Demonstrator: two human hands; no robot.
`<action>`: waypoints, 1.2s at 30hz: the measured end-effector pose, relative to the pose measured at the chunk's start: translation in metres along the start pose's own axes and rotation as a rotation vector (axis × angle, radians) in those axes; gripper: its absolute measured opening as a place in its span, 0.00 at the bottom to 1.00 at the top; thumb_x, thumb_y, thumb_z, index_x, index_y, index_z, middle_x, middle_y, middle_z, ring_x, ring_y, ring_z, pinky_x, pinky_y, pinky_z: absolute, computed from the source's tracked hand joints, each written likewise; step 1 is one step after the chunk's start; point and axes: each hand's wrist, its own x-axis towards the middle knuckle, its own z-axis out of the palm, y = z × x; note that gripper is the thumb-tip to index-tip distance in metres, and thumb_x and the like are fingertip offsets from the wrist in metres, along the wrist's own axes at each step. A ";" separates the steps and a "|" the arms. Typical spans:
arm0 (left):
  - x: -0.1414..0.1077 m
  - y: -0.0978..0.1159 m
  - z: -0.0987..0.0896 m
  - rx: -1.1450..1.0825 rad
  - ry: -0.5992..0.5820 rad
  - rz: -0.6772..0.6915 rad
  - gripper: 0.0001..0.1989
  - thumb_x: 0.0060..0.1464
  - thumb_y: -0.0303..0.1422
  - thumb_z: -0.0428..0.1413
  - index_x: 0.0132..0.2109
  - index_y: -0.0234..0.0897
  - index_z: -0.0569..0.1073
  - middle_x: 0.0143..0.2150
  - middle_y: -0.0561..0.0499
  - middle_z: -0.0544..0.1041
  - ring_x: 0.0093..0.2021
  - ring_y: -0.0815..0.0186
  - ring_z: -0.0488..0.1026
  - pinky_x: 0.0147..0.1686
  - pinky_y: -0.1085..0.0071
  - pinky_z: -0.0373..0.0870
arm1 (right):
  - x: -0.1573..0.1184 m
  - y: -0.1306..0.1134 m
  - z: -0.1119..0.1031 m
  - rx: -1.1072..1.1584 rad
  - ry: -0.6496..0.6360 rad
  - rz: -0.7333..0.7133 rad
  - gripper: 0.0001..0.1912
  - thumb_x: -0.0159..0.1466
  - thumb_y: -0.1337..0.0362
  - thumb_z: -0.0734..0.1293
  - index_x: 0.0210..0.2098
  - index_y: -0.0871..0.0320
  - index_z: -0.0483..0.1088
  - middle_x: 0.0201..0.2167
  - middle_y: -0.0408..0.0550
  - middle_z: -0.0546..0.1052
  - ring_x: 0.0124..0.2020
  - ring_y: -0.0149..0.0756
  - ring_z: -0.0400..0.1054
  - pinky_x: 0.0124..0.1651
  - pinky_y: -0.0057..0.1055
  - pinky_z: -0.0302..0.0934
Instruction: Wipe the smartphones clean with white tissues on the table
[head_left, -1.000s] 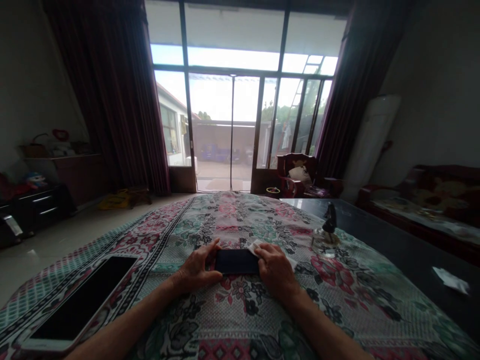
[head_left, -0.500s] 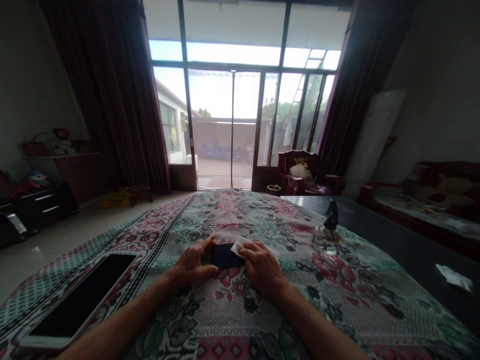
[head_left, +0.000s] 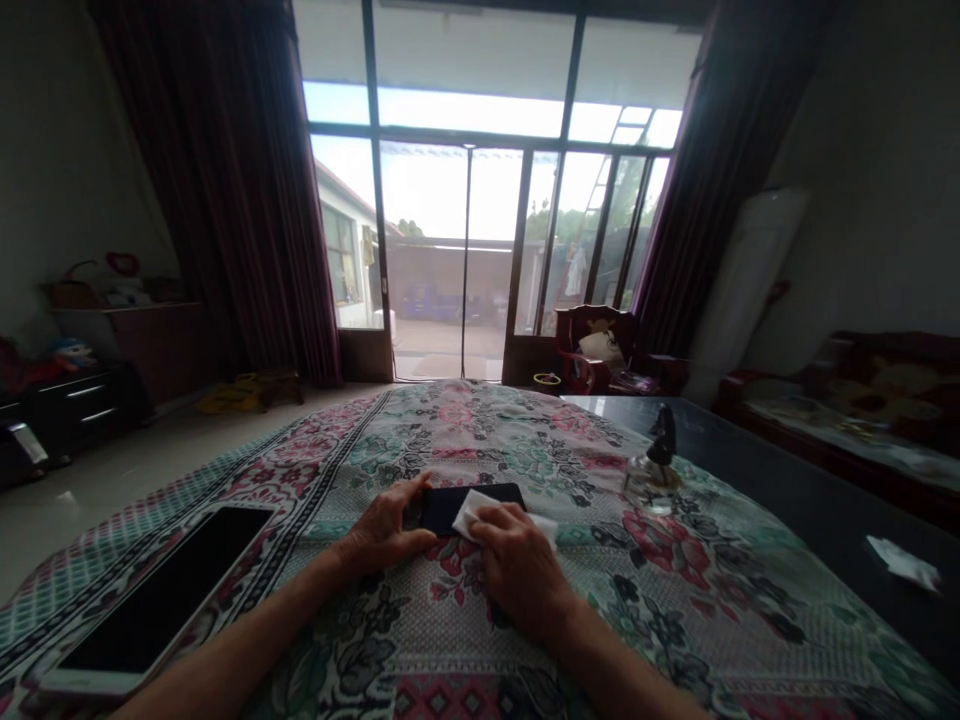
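A dark phone lies lengthwise across the patterned tablecloth. My left hand grips its left end between thumb and fingers. On the phone's face, my right hand presses a folded white tissue with its fingertips; part of the tissue sticks out right of the fingers. A larger device with a black screen and white frame rests at the left, beside my left forearm. Right of my hands stands a clear bottle with a black spray head.
A dark tabletop extends at the right, with a white packet on it. Beyond the table are a wooden chair, glass doors and dark curtains. A black cabinet stands at the far left.
My right hand and the tissue have moved slightly left and toward me across the phone, uncovering its upper right part. My left hand keeps its hold.
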 end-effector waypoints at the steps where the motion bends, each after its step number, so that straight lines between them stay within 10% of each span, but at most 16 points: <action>1: 0.000 0.000 0.000 0.001 -0.001 0.001 0.42 0.42 0.36 0.62 0.65 0.36 0.58 0.57 0.43 0.72 0.56 0.55 0.69 0.57 0.60 0.65 | -0.001 -0.004 0.001 0.019 -0.019 -0.041 0.19 0.59 0.74 0.59 0.44 0.53 0.74 0.48 0.43 0.74 0.49 0.38 0.62 0.56 0.33 0.56; 20: 0.000 -0.004 0.001 0.005 0.020 0.027 0.41 0.43 0.37 0.62 0.64 0.39 0.59 0.55 0.45 0.74 0.54 0.55 0.71 0.55 0.60 0.66 | 0.012 0.034 0.001 -0.137 0.100 0.238 0.20 0.60 0.74 0.57 0.46 0.60 0.74 0.51 0.50 0.74 0.54 0.40 0.62 0.60 0.32 0.54; 36: 0.000 0.004 0.001 -0.095 0.027 -0.035 0.42 0.42 0.37 0.62 0.65 0.37 0.58 0.56 0.46 0.73 0.56 0.55 0.70 0.58 0.58 0.63 | 0.014 -0.010 0.011 0.071 -0.113 -0.110 0.23 0.61 0.68 0.60 0.55 0.54 0.68 0.58 0.44 0.70 0.59 0.37 0.59 0.65 0.36 0.46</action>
